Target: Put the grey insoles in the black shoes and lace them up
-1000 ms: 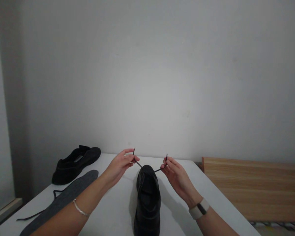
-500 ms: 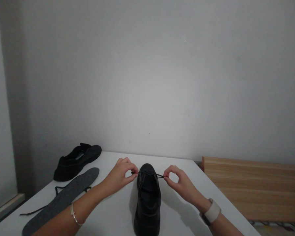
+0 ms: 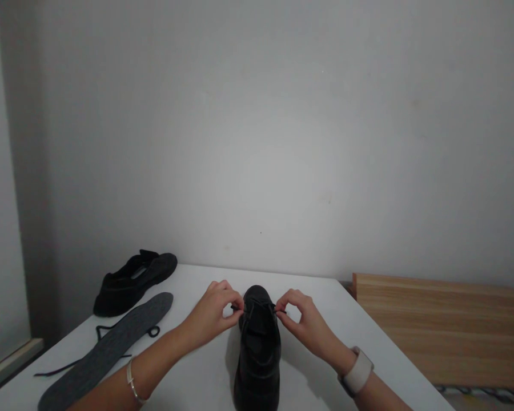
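Note:
A black shoe (image 3: 257,365) stands on the white table, its toe pointing away from me and its heel nearest. At the left edge of its lacing, my left hand (image 3: 220,311) pinches a dark shoelace between thumb and forefinger. Across from it, my right hand (image 3: 297,313) pinches the lace on the right side, with a short dark end sticking out past the fingertips. Both hands are close against the shoe's upper. The fingers partly hide the lace ends.
A second black shoe (image 3: 131,285) rests at the table's back left. In front of it lies a grey insole (image 3: 111,348) over a loose dark shoelace (image 3: 60,370). The white table (image 3: 325,365) borders a wall; a wooden board (image 3: 445,331) stands beyond its right edge.
My right hand has moved left, closer to the shoe, and the stretch of lace between them has shortened. My left hand has shifted slightly right and nearer to me.

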A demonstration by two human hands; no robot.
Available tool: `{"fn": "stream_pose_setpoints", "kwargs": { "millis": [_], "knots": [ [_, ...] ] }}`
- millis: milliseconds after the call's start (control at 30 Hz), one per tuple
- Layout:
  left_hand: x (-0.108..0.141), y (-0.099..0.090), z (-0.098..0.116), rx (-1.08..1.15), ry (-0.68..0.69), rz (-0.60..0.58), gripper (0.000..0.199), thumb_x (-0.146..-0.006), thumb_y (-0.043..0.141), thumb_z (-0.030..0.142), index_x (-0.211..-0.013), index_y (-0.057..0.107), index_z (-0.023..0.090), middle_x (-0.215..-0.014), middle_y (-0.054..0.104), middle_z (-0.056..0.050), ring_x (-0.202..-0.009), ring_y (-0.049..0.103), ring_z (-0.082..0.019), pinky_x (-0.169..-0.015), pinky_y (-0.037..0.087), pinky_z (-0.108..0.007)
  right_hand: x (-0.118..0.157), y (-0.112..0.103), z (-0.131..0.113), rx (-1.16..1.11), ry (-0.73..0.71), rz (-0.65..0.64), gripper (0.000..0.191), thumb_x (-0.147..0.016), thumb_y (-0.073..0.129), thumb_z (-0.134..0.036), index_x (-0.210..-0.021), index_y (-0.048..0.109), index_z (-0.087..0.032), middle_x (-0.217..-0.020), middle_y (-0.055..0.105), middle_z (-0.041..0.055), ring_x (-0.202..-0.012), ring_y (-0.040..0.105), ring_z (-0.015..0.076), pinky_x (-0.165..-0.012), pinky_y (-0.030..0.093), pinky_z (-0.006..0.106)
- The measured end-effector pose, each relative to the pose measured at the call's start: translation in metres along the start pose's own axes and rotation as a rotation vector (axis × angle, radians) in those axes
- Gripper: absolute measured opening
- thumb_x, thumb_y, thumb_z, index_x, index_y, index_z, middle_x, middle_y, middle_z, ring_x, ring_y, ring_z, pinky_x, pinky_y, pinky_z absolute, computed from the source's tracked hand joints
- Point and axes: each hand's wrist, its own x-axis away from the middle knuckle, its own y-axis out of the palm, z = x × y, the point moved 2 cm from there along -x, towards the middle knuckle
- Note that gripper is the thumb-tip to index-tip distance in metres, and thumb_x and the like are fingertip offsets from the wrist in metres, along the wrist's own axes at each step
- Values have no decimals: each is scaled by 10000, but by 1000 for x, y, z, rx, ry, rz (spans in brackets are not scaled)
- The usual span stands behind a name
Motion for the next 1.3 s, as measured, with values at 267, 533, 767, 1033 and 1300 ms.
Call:
{"fn": "stream_pose_setpoints", "kwargs": {
  "millis": [267, 533, 767, 1033, 1300],
  "knots": [
    [-2, 12, 6, -37, -3, 47, 124, -849, 586, 224, -784, 690, 206, -873, 637, -59, -896, 534, -214, -800, 392, -330, -3, 7, -6, -44, 21, -31, 105, -845, 581, -197, -812, 678, -214, -802, 598, 34, -710, 551, 165, -659, 434, 295],
    [1, 14, 33, -68, -106, -77, 188, -861, 518, 287, -1007, 611, 212, -915, 647, -61, -836, 601, -225, -740, 449, -322, 2, 11, -36, 250, -31, -193, 232, -860, 517, -200, -1077, 595, -220, -982, 594, 79, -812, 598, 197, -720, 470, 311],
    [-18, 14, 53, -379, -139, -269, 266, -762, 473, 115, -979, 621, 156, -1000, 647, -114, -916, 633, -251, -805, 496, -349, -16, 18, -62, 677, 66, -371, 279, -852, 437, -79, -1026, 635, -169, -1036, 613, 128, -857, 645, 229, -722, 501, 321],
    [-30, 19, 61, -506, -166, -335, 278, -731, 514, 75, -964, 666, 95, -960, 667, -173, -913, 639, -309, -777, 502, -404, -17, 20, -58, 676, 81, -397, 352, -866, 407, -44, -1159, 573, -147, -1059, 612, 141, -818, 667, 213, -694, 510, 290],
    [-36, -7, 53, -97, -115, 66, 142, -828, 481, 119, -830, 612, 176, -970, 573, -75, -922, 559, -215, -824, 452, -362, -26, 8, -36, 189, 57, -41, 137, -886, 441, -147, -876, 570, -193, -917, 595, 66, -783, 607, 176, -681, 474, 290]
  ]
}}
